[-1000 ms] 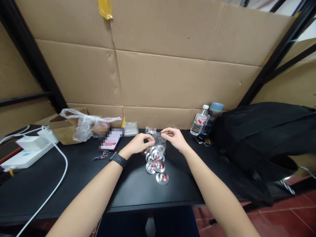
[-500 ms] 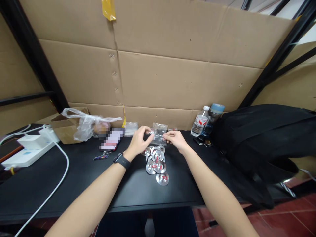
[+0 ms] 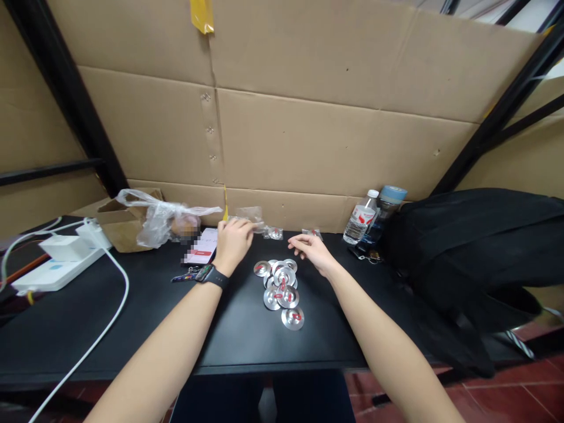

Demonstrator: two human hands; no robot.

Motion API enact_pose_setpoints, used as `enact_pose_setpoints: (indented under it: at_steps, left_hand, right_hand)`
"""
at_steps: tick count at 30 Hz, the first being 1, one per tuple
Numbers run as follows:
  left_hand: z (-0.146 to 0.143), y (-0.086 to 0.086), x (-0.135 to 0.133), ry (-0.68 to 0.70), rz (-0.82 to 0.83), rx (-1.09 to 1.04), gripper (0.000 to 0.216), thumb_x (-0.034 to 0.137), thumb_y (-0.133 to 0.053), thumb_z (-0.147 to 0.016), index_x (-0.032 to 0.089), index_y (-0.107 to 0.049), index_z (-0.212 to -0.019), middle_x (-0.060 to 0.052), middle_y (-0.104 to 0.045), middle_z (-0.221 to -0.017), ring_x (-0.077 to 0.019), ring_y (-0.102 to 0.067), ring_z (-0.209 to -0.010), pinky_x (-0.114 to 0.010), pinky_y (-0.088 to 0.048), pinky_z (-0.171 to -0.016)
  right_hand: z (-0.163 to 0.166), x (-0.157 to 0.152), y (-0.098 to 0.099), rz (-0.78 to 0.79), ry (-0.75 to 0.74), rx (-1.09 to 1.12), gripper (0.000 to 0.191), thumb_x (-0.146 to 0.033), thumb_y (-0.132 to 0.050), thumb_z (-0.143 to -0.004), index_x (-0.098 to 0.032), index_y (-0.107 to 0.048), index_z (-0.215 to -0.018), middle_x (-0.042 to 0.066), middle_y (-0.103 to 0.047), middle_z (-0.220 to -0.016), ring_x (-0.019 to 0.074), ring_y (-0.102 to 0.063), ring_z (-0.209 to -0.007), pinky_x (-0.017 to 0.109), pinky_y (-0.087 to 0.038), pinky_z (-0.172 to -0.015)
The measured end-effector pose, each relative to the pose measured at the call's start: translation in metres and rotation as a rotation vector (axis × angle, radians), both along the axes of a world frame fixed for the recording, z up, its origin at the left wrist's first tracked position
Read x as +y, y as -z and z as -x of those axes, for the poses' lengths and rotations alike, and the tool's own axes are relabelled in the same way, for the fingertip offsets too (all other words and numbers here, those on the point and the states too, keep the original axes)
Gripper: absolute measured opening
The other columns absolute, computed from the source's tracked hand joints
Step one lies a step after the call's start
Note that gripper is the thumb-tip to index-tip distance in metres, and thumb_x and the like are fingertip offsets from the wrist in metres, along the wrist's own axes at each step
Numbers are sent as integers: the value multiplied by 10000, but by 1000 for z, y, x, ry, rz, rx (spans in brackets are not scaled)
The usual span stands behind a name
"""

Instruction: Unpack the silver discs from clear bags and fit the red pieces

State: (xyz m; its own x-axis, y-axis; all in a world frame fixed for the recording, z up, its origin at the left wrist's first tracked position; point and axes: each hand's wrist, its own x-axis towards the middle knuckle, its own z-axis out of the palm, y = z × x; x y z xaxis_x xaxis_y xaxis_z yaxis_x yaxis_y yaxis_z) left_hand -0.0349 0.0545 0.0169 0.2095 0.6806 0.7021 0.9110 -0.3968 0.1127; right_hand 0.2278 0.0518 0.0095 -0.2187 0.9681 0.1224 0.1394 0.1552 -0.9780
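My left hand [image 3: 232, 239], with a black watch on its wrist, is stretched toward the back of the black table [image 3: 132, 329] and pinches a small clear plastic bag [image 3: 251, 214] just above a stack of such bags. My right hand [image 3: 311, 250] hovers over the table with fingers loosely curled and apart, holding nothing. Between the hands lies a pile of several silver metal discs [image 3: 282, 288] with red marks. Two small filled clear bags [image 3: 274, 233] [image 3: 312, 232] lie by the cardboard wall.
At the left are a white power strip [image 3: 48, 271] with a white cable [image 3: 110, 317], a cardboard box [image 3: 118, 226] with a crumpled plastic bag, a phone [image 3: 200, 252] and keys. A water bottle [image 3: 361, 217], a blue-lidded cup [image 3: 385, 202] and a black bag [image 3: 471, 258] stand right.
Both hands held a clear bag over the discs; now the left hand has moved back and left with a bag, and the right hand has let go and lowered.
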Motion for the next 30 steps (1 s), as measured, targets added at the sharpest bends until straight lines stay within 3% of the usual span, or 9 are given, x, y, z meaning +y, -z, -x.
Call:
enact_pose_setpoints:
  at_steps: [3, 8, 12, 14, 17, 21, 23, 26, 30]
  left_hand:
    - [18, 4, 8, -135, 125, 30, 274, 195, -487, -938, 239, -751, -997, -84, -752, -1103, -288, -625, -1065, -446, -324, -889]
    - [25, 21, 20, -180, 338, 78, 315, 229, -466, -927, 209, -736, -1086, -130, -741, -1136, -326, -642, -1079, -456, -351, -905]
    - [24, 25, 22, -172, 437, 77, 369, 368, -543, -895, 204, -666, -1201, -156, -723, -1176, -374, -625, -1109, -503, -357, -940]
    - [23, 23, 20, -171, 424, 72, 404, 396, -568, -875, 195, -641, -1217, -163, -721, -1163, -382, -616, -1110, -511, -361, -943]
    - [22, 19, 18, -167, 335, 55, 363, 396, -574, -868, 197, -647, -1162, -157, -710, -1158, -373, -595, -1115, -506, -362, -942]
    - [18, 13, 12, -159, 235, 14, 298, 380, -583, -860, 221, -667, -1098, -138, -684, -1171, -350, -556, -1145, -497, -349, -960]
    - [15, 9, 9, -157, 199, -8, 278, 370, -579, -864, 228, -674, -1084, -136, -671, -1162, -342, -544, -1145, -494, -345, -964]
    - [10, 3, 5, -135, 139, -41, 246, 343, -566, -880, 235, -676, -1072, -130, -657, -1145, -331, -538, -1139, -488, -344, -966]
    - [2, -2, 1, -27, 97, -73, 188, 273, -551, -898, 247, -683, -1029, -103, -661, -1141, -304, -547, -1151, -473, -350, -984]
  right_hand:
    - [-2, 0, 0, -20, -15, -44, 311, -450, -728, -800, -168, -745, -930, 78, -738, -908, 117, -582, -677, 202, -375, -508]
    - [-2, 2, 6, -64, -45, -156, 277, -413, -692, -828, -167, -743, -947, 81, -750, -920, 150, -623, -726, 231, -425, -562]
    - [0, 14, 17, -296, -56, -379, 210, -316, -670, -842, -167, -750, -965, 70, -744, -930, 174, -639, -784, 305, -496, -746]
    - [2, 25, 20, -434, -25, -525, 213, -244, -658, -837, -175, -742, -1020, 75, -728, -1007, 185, -638, -846, 331, -498, -826]
    - [11, 48, 20, -560, -15, -739, 360, -175, -642, -836, -187, -682, -1193, 106, -670, -1228, 227, -609, -1093, 378, -451, -985]
    - [30, 76, 14, -523, -43, -998, 538, -256, -675, -850, -256, -564, -1377, 105, -543, -1459, 307, -484, -1317, 472, -378, -1060]
    - [40, 86, 11, -465, -52, -1064, 539, -306, -695, -849, -280, -567, -1372, 101, -570, -1437, 327, -498, -1303, 496, -372, -1046]
    - [49, 93, 11, -412, -24, -1094, 387, -276, -671, -871, -248, -647, -1256, 111, -681, -1271, 315, -581, -1204, 485, -375, -1025]
    - [41, 92, 8, -397, 7, -1042, 272, -245, -643, -895, -217, -687, -1162, 91, -750, -1113, 252, -666, -1071, 383, -444, -961]
